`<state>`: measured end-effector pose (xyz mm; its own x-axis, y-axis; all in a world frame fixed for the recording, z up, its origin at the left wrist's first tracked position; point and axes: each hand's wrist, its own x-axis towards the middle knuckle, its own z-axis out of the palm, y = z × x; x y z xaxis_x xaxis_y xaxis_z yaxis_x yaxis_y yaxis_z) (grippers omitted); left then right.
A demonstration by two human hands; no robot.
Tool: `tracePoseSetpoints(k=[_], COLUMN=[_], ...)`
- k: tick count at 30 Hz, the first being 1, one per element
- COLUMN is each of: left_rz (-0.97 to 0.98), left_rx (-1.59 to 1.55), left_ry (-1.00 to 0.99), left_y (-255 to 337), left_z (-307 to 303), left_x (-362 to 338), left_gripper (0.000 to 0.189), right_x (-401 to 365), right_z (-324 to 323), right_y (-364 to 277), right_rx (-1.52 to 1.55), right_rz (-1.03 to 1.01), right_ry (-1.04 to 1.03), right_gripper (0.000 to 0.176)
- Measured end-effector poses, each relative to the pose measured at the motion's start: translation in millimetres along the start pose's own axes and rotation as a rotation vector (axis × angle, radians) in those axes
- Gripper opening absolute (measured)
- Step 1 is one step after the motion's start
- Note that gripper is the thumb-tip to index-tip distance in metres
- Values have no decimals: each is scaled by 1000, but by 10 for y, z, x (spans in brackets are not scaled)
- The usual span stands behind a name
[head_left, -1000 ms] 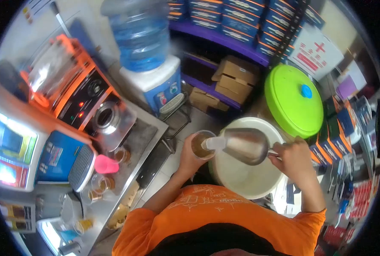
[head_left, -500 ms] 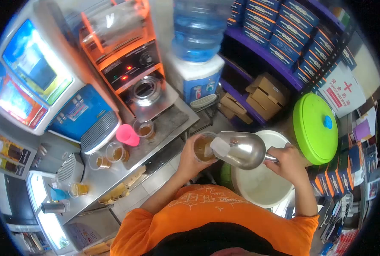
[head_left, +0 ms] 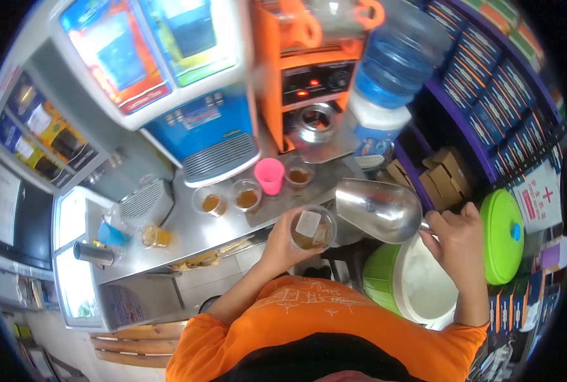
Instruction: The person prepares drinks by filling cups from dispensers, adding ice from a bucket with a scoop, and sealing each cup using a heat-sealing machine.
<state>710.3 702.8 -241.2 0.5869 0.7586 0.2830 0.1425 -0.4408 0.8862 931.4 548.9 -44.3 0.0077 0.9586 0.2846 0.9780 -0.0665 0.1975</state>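
Observation:
My left hand is wrapped round a clear plastic cup of brown drink, with ice cubes at its top. In my right hand is the handle of a metal ice scoop, held level with the cup and just to its right. The scoop's bowl looks bare. Below my right hand stands a green ice bucket with a white inside; its pale contents are hard to make out.
On the metal counter stand several clear cups of brown drink, a pink cup and a blue cup. Behind are a drink dispenser, an orange machine and a water dispenser. A green lid leans at right.
The ice that was at the scoop's lip is now in the cup. The scoop has drawn away to the right, and my view has turned left toward the counter.

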Motion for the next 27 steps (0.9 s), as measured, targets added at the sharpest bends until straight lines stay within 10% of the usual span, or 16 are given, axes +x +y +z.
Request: tracePoseSetpoints(k=[10,19,27], left_rz=[-98,-328,-349], left_rx=[42,214,175], left_ry=[245,928,1079], left_y=[-332,-1349,-2027], left_z=[-786,-1441,-1730], left_x=[-668,-1075,-916], left_gripper=[85,82,85], right_x=[578,274,-235], right_z=[450,821,1077], right_y=[-798,-730,-505], right_rx=[363,508,576], right_rz=[-225,165,542], right_ry=[-14,57,40], right_gripper=[24,13,10])
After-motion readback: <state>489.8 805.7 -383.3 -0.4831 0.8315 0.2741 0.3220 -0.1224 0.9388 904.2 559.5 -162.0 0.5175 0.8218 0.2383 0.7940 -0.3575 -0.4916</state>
